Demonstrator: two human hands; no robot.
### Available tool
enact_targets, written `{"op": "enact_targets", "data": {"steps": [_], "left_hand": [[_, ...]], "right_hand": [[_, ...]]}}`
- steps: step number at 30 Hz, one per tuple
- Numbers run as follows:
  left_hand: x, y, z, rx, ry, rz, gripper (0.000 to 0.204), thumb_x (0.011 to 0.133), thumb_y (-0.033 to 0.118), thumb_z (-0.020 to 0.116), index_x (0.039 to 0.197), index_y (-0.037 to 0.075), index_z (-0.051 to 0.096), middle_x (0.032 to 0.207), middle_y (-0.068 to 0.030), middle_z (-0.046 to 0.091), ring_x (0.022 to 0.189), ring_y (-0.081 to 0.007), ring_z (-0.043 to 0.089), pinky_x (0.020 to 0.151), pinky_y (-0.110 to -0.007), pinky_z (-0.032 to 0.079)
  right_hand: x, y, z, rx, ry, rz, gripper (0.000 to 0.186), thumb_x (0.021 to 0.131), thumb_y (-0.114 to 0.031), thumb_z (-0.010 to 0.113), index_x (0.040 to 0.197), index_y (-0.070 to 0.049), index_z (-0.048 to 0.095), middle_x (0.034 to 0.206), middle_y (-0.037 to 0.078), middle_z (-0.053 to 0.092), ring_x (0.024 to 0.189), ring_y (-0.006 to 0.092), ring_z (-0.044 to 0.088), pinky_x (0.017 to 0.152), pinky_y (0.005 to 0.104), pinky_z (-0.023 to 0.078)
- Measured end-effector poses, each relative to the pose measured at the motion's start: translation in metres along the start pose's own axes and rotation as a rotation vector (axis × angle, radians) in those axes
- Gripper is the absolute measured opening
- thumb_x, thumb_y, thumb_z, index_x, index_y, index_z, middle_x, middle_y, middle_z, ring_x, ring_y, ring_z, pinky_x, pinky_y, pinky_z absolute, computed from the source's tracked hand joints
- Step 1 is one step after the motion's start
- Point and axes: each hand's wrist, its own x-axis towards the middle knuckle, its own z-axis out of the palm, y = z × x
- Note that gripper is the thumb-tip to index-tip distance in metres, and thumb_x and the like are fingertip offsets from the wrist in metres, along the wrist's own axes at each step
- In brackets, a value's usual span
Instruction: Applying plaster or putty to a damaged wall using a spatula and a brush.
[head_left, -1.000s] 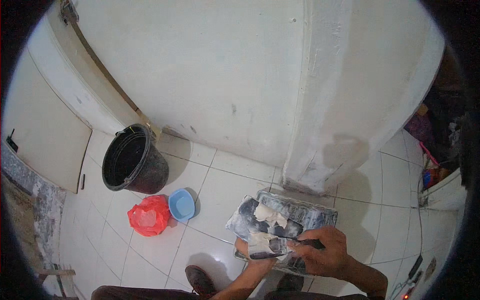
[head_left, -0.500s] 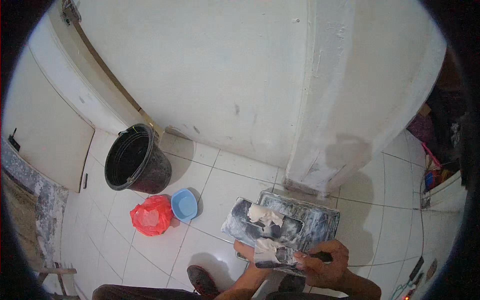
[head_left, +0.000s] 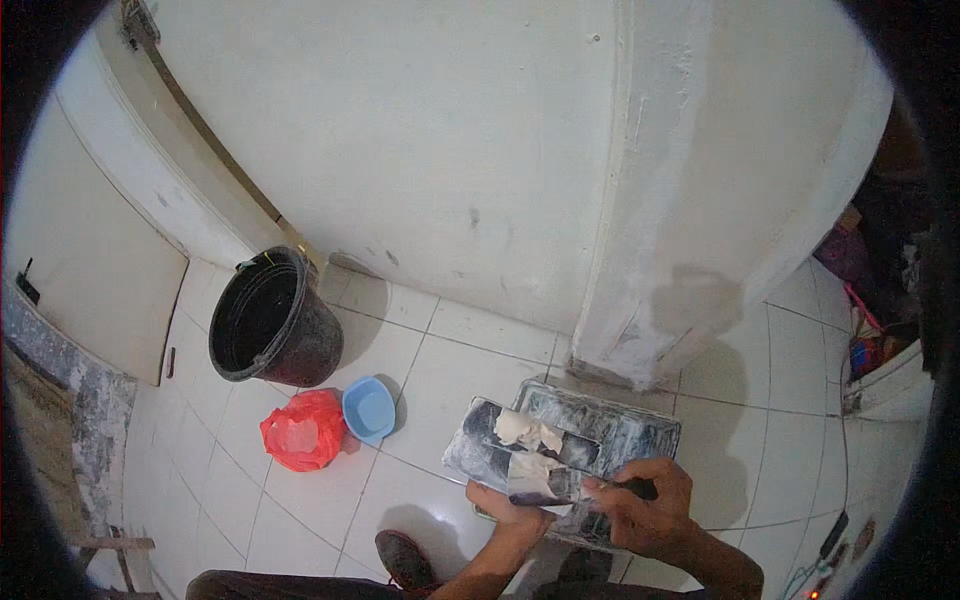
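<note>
From below, my left hand (head_left: pixel 508 508) supports a flat plastering board (head_left: pixel 470 452) smeared white, its fingers mostly hidden under the near edge. A lump of off-white putty (head_left: pixel 527 431) sits on the board's dark face. My right hand (head_left: pixel 648 508) is closed around the black handle of a putty knife (head_left: pixel 568 484). Its wide blade carries more putty (head_left: pixel 533 470) and lies over the board's near part; whether it touches cannot be made out. Beneath both hands, on the floor, is a dark rectangular tray (head_left: pixel 650 425) streaked with white.
A black bucket (head_left: pixel 325 345) stands by the wall at left. In front of it are a red plastic bag (head_left: pixel 318 445) and a light-blue basin (head_left: pixel 368 410). A wall corner (head_left: pixel 625 340) rises behind the tray. My shoe (head_left: pixel 403 558) is on the tiled floor.
My right hand has shifted the putty knife slightly up and away from me, so its blade now overlaps the board more. The board has barely moved.
</note>
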Motion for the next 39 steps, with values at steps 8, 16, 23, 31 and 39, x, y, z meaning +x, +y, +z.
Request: {"op": "enact_targets", "data": {"steps": [8,16,23,31,39], "left_hand": [[0.006,0.018,0.003,0.235,-0.126,0.153,0.045,0.094,0.034,0.034,0.115,0.0,0.055,0.106,-0.012,0.061,0.094,-0.0241,0.063,0.08,-0.037,0.053],[0.004,0.028,0.016,0.264,0.098,0.161,0.039,0.094,0.028,0.036,0.11,-0.001,0.057,0.099,-0.0133,0.063,0.087,-0.0257,0.065,0.076,-0.039,0.055],[-0.008,0.037,0.028,0.388,-0.015,0.075,0.042,0.093,0.033,0.035,0.113,0.002,0.055,0.103,-0.0122,0.062,0.092,-0.0259,0.063,0.08,-0.041,0.053],[0.001,0.05,0.011,0.015,-0.241,-0.322,0.046,0.092,0.036,0.037,0.117,0.002,0.054,0.106,-0.0178,0.062,0.096,-0.0318,0.062,0.083,-0.044,0.053],[0.002,0.049,0.012,-0.065,-0.368,-0.491,0.046,0.093,0.035,0.038,0.121,0.001,0.052,0.109,-0.019,0.061,0.098,-0.0333,0.061,0.086,-0.046,0.052]], "right_hand": [[-0.016,0.001,-0.014,0.026,0.014,-0.084,0.03,0.067,-0.016,0.077,0.096,-0.023,0.073,0.08,0.0,0.053,0.068,0.0134,0.05,0.056,0.0295,0.038],[-0.006,0.002,-0.027,0.054,-0.179,-0.062,0.048,0.06,-0.017,0.077,0.107,-0.026,0.072,0.084,0.0,0.056,0.072,0.0147,0.054,0.06,0.032,0.041],[0.001,0.013,-0.033,-0.048,-0.182,-0.154,0.055,0.053,-0.02,0.079,0.107,-0.026,0.072,0.085,-0.001,0.057,0.073,0.0153,0.054,0.06,0.032,0.041],[0.007,0.026,-0.045,-0.052,-0.165,-0.168,0.053,0.055,-0.017,0.079,0.106,-0.03,0.072,0.086,-0.001,0.057,0.074,0.0141,0.054,0.061,0.0302,0.04],[0.02,0.038,-0.02,0.793,-0.012,0.146,0.018,0.089,-0.02,0.063,0.102,-0.007,0.067,0.085,0.006,0.056,0.074,0.0133,0.054,0.059,0.0306,0.045]]}}
